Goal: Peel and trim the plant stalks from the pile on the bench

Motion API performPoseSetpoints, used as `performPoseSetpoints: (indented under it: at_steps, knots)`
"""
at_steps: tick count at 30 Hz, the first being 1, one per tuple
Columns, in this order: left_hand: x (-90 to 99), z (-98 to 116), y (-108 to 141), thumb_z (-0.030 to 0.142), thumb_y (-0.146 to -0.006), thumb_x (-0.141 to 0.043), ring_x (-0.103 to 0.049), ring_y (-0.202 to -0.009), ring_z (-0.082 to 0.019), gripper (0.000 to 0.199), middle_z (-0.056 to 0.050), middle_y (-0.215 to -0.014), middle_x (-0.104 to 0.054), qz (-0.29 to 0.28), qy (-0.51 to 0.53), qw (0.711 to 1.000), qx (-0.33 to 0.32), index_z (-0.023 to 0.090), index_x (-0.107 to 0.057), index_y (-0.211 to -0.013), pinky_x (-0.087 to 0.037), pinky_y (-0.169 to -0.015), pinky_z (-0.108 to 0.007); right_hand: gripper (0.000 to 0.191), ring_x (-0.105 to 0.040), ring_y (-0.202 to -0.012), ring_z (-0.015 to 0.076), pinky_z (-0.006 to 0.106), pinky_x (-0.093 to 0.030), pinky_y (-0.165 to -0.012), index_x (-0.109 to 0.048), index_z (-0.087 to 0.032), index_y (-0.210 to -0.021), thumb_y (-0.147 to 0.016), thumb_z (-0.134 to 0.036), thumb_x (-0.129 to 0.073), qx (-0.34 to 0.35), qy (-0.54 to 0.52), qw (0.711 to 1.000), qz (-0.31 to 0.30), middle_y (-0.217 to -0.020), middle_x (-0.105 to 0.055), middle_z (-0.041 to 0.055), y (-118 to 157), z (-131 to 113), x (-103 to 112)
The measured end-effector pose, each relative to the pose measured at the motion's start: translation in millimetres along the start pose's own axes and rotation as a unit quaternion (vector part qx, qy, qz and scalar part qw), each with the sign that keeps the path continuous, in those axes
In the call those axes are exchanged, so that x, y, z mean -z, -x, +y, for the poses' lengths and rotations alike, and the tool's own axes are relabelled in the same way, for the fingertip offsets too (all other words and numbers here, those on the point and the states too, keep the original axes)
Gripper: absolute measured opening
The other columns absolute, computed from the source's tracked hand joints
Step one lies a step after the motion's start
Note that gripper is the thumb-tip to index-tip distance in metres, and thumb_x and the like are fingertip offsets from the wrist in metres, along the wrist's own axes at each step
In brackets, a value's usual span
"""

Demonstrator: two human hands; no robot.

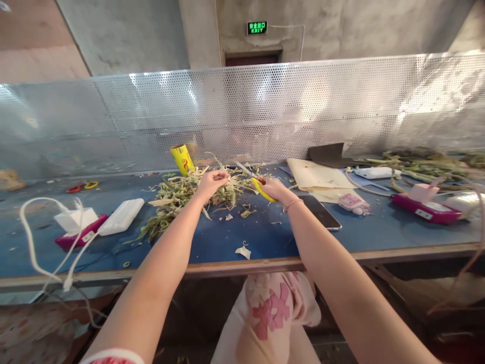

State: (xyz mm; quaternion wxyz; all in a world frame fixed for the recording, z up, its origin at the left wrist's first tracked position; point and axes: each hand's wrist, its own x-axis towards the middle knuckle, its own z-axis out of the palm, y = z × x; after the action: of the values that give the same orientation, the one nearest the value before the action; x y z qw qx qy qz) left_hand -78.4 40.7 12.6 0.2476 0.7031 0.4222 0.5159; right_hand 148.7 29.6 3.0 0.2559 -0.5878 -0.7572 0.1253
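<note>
My right hand [275, 188] grips a pair of scissors [259, 189] by the yellow handles. Their blades point away to the upper left, over a heap of dried plant stalks [172, 199]. At the heap's right part, my left hand [212, 183] is closed in a pinch, thumb against fingers. Whatever lies between those fingertips is too small to make out. Small pale scraps [243, 252] and a bit of dry leaf [247, 212] lie on the blue table [227, 237] in front of the hands.
Behind the heap leans a yellow tube [182, 160]. A phone [322, 213] lies beside my right wrist. At left are a magenta power strip [81, 233], a white power bank [122, 216] and more scissors [83, 186]. Another power strip [426, 208] stands right. A perforated metal screen [151, 116] closes the back.
</note>
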Motion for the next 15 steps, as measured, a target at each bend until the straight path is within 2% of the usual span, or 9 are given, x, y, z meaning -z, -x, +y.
performPoseSetpoints:
  at_steps: [2,8,12,15]
  knots:
    - [2.4,-0.1,-1.2,0.034,-0.059,-0.066,-0.060,-0.069,-0.013,0.027,-0.005,-0.076,-0.067,0.005,-0.001,1.000,-0.006,0.014,-0.066,-0.078,-0.047,-0.071,-0.029,0.049,-0.060,-0.089,0.0230,0.028,-0.044,-0.072,-0.058,-0.015,-0.101,-0.075,-0.054,-0.045,0.018,-0.039,0.999,0.000,-0.099,-0.064,0.0120,5.0,-3.0,8.8]
    - [8.8,4.0,-3.2,0.032,-0.055,-0.068,-0.058,-0.068,-0.012,0.029,-0.004,-0.074,-0.066,0.020,0.034,0.999,-0.009,0.013,-0.065,-0.077,-0.047,-0.071,-0.028,0.042,-0.057,-0.075,0.0174,0.026,-0.043,-0.067,-0.060,-0.018,-0.082,-0.071,-0.057,-0.051,0.086,-0.083,0.986,-0.119,-0.081,-0.064,0.0054,9.0,-5.0,15.5]
    - [11.3,7.6,-2.5,0.030,-0.054,-0.069,-0.057,-0.064,-0.011,0.027,-0.002,-0.071,-0.065,0.005,0.041,0.999,-0.004,0.013,-0.064,-0.074,-0.047,-0.069,-0.027,0.037,-0.055,-0.067,0.0125,0.025,-0.044,-0.062,-0.057,-0.018,-0.076,-0.073,-0.054,-0.050,0.045,-0.173,0.969,-0.170,-0.082,-0.062,0.0039,7.9,-5.3,13.0]
    - [12.4,8.6,-2.2,0.029,-0.052,-0.070,-0.057,-0.065,-0.011,0.026,-0.002,-0.072,-0.065,-0.008,0.056,0.998,-0.008,0.013,-0.064,-0.072,-0.047,-0.068,-0.027,0.034,-0.050,-0.056,0.0089,0.023,-0.042,-0.054,-0.055,-0.018,-0.070,-0.075,-0.051,-0.049,0.031,-0.215,0.958,-0.187,-0.069,-0.057,0.0013,11.0,-8.8,14.5]
